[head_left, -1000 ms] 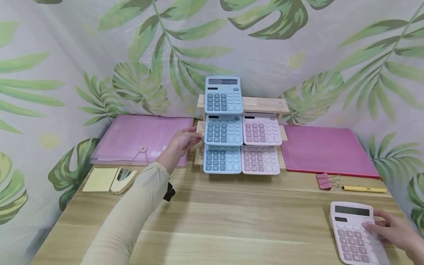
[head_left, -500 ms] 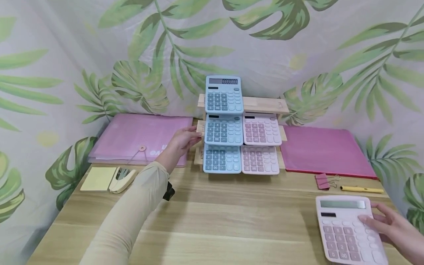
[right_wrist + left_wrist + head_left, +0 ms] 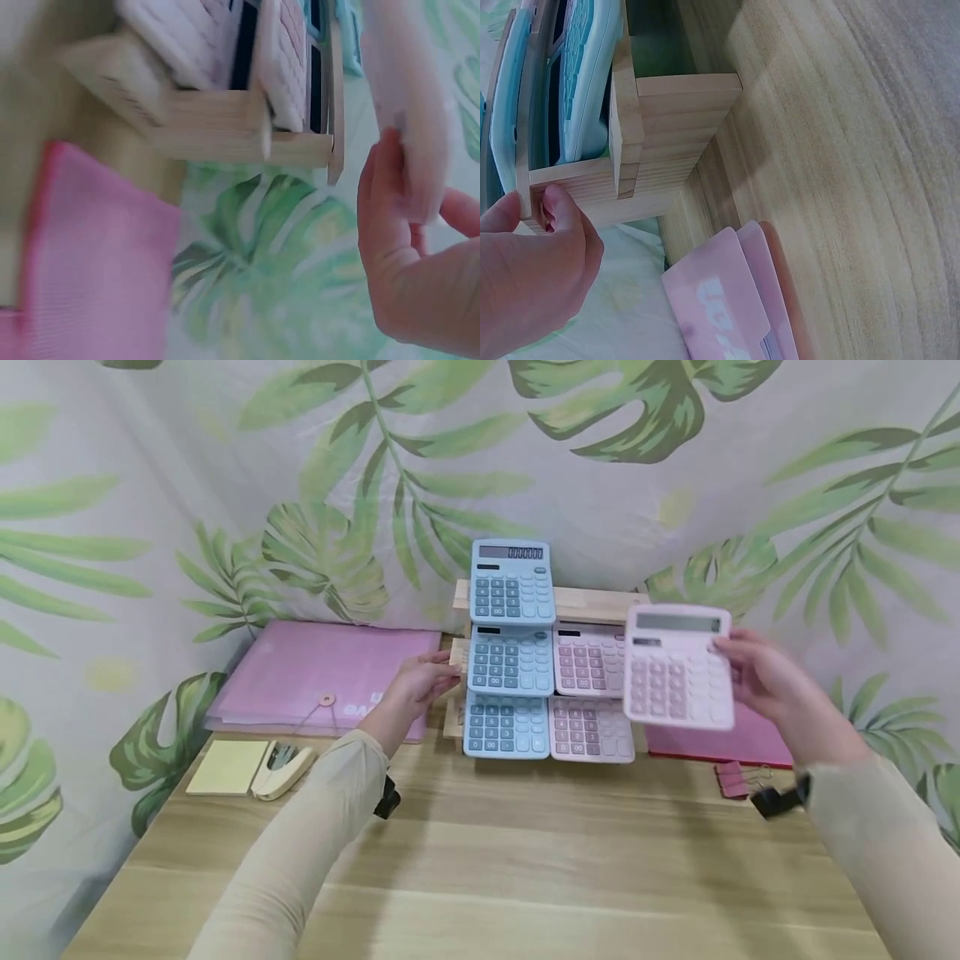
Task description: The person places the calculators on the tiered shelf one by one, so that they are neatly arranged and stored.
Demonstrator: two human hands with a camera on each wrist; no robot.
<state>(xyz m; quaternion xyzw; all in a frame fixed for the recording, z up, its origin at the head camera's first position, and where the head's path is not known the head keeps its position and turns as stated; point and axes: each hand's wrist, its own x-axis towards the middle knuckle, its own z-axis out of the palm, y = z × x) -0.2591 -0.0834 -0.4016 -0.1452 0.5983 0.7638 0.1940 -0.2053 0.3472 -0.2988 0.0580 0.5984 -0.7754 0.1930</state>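
Observation:
My right hand grips a pink calculator by its right edge, raised off the table just right of a tiered wooden rack. In the right wrist view that calculator appears edge-on and blurred, between thumb and fingers. My left hand pinches the left end of the rack's middle tier; the left wrist view shows thumb and fingertips on the wood. Three blue calculators fill the rack's left column, the top one reading zeros. Two pink calculators sit on the middle and lower tiers at right.
Left of the rack lie a pink document folder, a yellow sticky-note pad and a cream stapler. Behind my right forearm are a magenta folder and a pink binder clip. A leaf-patterned cloth hangs behind.
My right hand has lifted the pink calculator from the table's right front, bringing it up and leftward to the rack's right side. The left hand keeps its hold on the rack.

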